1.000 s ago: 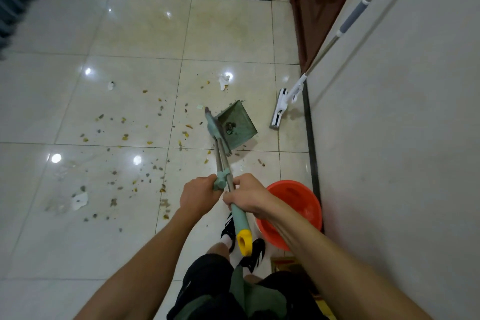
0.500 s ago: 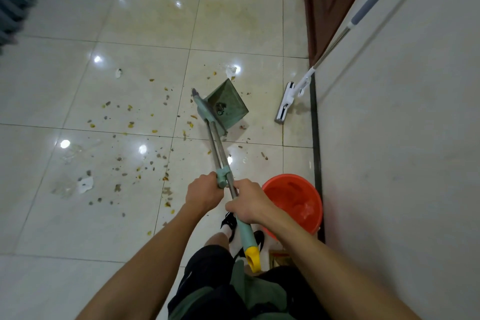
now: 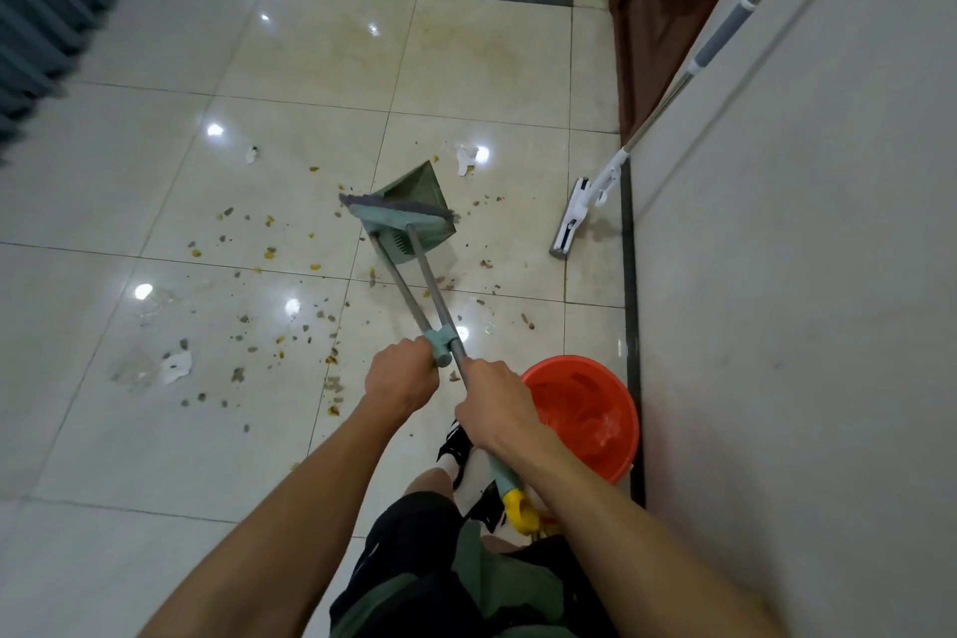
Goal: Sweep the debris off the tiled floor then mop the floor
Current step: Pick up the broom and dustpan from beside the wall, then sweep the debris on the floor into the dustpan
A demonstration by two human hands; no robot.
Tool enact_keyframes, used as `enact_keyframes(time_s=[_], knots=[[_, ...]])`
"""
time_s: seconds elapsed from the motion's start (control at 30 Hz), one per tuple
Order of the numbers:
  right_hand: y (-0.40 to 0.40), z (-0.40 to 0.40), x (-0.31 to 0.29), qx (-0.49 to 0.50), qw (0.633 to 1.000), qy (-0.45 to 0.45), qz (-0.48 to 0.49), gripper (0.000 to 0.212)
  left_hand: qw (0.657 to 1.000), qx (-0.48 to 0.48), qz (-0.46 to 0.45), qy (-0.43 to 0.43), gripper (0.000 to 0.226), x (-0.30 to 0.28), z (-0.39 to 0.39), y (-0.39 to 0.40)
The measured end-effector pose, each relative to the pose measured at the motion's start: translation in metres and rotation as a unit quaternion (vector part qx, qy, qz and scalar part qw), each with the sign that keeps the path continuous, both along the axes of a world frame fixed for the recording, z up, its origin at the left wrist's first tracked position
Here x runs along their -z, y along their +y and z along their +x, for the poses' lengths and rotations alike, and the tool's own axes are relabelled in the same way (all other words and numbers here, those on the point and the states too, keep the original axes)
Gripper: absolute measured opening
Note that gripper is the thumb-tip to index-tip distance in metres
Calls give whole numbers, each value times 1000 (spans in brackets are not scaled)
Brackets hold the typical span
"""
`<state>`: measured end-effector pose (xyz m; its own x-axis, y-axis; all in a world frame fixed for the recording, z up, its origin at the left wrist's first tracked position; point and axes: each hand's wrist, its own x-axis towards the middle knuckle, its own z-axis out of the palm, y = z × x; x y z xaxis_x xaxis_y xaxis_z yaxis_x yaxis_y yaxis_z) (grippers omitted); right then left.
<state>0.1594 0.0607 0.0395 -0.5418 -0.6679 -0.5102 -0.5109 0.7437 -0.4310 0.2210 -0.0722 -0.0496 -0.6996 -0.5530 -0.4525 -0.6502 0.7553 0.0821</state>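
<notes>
Ceiling lights glare as white spots on glossy tiled floor [image 3: 290, 67] ahead of me. Curtain [image 3: 46, 5] at left edge motion-blurred; wide-angle bends edges.

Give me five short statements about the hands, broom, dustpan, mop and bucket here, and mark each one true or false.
1. The left hand and the right hand each grip a handle. True.
2. The mop lies flat in mid-floor. False: its handle leans against the wall on the right.
3. The bucket is orange-red. True.
4. The floor is swept clean. False: debris is scattered over the tiles.
5. The broom and dustpan are far apart. False: the broom head sits against the dustpan.
</notes>
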Motion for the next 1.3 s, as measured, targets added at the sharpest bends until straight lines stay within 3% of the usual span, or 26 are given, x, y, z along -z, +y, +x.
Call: enact_keyframes(time_s=[0.17,0.33,0.63,0.73,0.8,1.0,1.3], knots=[[31,-21,7,-64,996,55,8,58,999,-26,-29,14,24,-14,24,-13],[41,-19,16,-78,996,42,12,62,995,-75,-57,13,24,-29,58,-24],[11,8,30,-21,999,-26,-25,52,987,-159,-38,10,17,-26,139,-11],[-1,21,34,-14,998,-59,-22,39,977,-210,-28,16,12,-30,171,-12],[-9,35,37,-24,997,-75,-14,31,969,-246,-23,12,9,-33,195,-13],[-41,101,41,-45,992,-119,-10,31,936,-351,-8,21,13,-37,290,-17],[-82,238,57,24,970,-243,5,57,893,-449,8,0,19,-27,452,1]])
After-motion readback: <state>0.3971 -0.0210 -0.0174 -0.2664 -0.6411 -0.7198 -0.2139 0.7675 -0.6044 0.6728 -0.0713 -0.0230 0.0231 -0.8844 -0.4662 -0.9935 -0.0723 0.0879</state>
